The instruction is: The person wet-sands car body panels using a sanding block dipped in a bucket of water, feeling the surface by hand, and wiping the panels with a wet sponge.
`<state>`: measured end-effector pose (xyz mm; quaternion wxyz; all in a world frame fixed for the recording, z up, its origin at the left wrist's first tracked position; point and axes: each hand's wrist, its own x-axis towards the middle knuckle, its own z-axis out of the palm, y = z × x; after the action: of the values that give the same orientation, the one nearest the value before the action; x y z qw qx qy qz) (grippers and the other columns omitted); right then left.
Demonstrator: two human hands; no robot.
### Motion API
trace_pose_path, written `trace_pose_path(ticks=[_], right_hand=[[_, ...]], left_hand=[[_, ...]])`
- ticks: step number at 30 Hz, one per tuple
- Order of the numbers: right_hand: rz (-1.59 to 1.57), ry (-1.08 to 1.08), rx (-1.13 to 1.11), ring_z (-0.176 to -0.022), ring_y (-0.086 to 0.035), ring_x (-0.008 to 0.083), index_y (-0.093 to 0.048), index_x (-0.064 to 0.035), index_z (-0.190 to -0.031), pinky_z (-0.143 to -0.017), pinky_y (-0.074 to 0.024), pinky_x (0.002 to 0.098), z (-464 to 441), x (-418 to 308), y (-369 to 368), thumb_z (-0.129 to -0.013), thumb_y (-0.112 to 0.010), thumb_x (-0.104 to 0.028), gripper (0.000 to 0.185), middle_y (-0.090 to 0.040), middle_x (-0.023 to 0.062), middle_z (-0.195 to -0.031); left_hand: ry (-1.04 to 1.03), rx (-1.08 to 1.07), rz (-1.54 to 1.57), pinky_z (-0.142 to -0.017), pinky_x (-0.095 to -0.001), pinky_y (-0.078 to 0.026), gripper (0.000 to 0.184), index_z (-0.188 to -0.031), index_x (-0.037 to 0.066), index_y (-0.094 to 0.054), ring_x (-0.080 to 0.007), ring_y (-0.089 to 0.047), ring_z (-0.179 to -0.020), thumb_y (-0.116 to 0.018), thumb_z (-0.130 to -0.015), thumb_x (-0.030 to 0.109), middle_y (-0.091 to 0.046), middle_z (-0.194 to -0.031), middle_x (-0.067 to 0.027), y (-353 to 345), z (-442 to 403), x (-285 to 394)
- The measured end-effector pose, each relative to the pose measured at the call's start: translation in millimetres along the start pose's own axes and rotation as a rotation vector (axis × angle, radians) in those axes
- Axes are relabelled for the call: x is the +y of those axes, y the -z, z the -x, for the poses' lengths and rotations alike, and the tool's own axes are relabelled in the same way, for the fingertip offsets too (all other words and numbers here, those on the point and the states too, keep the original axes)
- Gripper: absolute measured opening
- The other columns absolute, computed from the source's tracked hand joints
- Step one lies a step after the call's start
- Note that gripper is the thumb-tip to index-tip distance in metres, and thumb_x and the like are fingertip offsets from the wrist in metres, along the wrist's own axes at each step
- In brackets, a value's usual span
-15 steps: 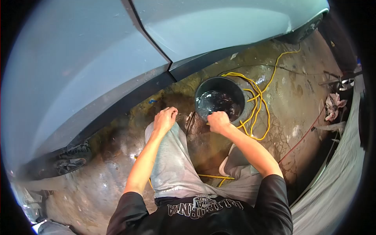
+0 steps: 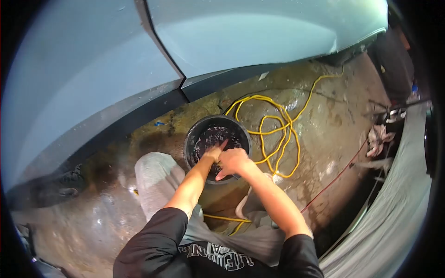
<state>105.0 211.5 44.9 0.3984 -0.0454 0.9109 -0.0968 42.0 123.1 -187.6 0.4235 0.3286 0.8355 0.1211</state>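
A dark round bucket (image 2: 189,150) of dark, rippled liquid stands on the wet floor in front of my legs. My left hand (image 2: 215,151) reaches down inside it, fingers stretched toward the liquid, with nothing seen in them. Over the near right part of the bucket is my right hand (image 2: 233,161), its thumb apart from the fingers and no object visible in it. The right hand partly overlaps the left in view. Whether they touch I cannot tell.
A blue-grey car body (image 2: 106,69) spans the far side above the floor. Loops of yellow cord (image 2: 296,148) lie right of the bucket. Farther right are a red line (image 2: 336,178), a crumpled cloth (image 2: 378,139) and grey sheeting (image 2: 394,204).
My left hand has moved from above my knee into the bucket. The right hand has left the rim and opened over the bucket. The bucket now sits closer, farther left, away from the cord.
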Motion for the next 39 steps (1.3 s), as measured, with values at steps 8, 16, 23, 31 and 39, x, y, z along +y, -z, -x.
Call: trace_pose_path(ticks=[8,16,23,31,39], right_hand=[[-0.980,-0.047,0.540,-0.091,-0.067,0.0150,-0.070,-0.0010,-0.112,-0.081,-0.0517,0.0312,-9,130,3,-0.092,-0.064,-0.015,0.025,-0.073,0.0068,-0.101],[-1.663,0.070,0.483,-0.099,-0.064,0.0160,-0.060,-0.0036,-0.128,-0.086,-0.0517,0.0302,-68,99,-1,-0.108,-0.039,-0.026,0.037,-0.069,0.0124,-0.114],[-2.337,0.282,0.250,-0.085,-0.068,0.0270,-0.057,-0.0042,-0.125,-0.077,-0.0580,0.0377,-144,82,-17,-0.099,-0.047,-0.019,0.031,-0.068,0.0142,-0.101],[-1.612,0.230,1.089,-0.088,-0.059,0.0174,-0.064,-0.0022,-0.105,-0.083,-0.0453,0.0306,-98,-12,35,-0.106,-0.043,-0.020,0.028,-0.067,0.0088,-0.095],[-1.256,0.092,1.244,-0.078,-0.051,0.0160,-0.065,-0.0010,-0.105,-0.077,-0.0435,0.0308,-136,74,48,-0.106,-0.045,-0.022,0.030,-0.062,0.0075,-0.085]], left_hand=[[0.094,0.219,0.147,-0.112,-0.0509,-0.033,0.065,-0.133,0.014,-0.061,-0.0339,-0.057,-0.125,-0.073,-0.073,0.035,-0.064,-0.126,-0.0189,37,60,53],[-0.315,0.299,1.510,-0.098,-0.0321,-0.046,0.059,-0.131,0.000,-0.056,-0.0176,-0.060,-0.112,-0.066,-0.074,0.012,-0.066,-0.116,-0.0112,98,150,72],[-0.343,0.837,1.613,-0.109,-0.0321,-0.035,0.060,-0.141,0.004,-0.046,-0.0185,-0.052,-0.123,-0.070,-0.091,0.026,-0.058,-0.128,-0.0038,105,141,105],[-0.113,1.120,2.087,-0.102,-0.0350,-0.043,0.057,-0.135,0.008,-0.047,-0.0190,-0.056,-0.117,-0.075,-0.087,0.016,-0.059,-0.126,-0.0080,120,128,83],[0.036,2.025,1.895,-0.109,-0.0374,-0.041,0.067,-0.145,0.000,-0.033,-0.0232,-0.052,-0.126,-0.071,-0.092,0.017,-0.051,-0.136,-0.0151,186,205,56]])
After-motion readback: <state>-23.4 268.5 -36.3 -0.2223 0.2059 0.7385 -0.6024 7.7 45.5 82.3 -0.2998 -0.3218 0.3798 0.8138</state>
